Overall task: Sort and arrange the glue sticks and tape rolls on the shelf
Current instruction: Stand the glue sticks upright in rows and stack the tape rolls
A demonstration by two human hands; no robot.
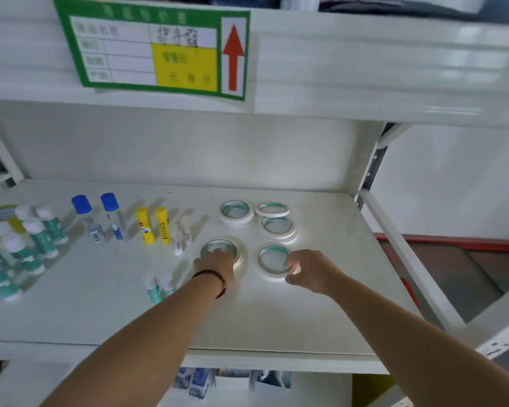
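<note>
Two hands press on tape rolls: left hand point(218, 264) fingers spread over one stack point(235, 254), right hand point(309, 270) pinching another roll point(274, 259).

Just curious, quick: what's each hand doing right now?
Left hand: resting on a tape roll stack, grip unclear.
Right hand: fingers pinching the rim of a tape roll.
</note>
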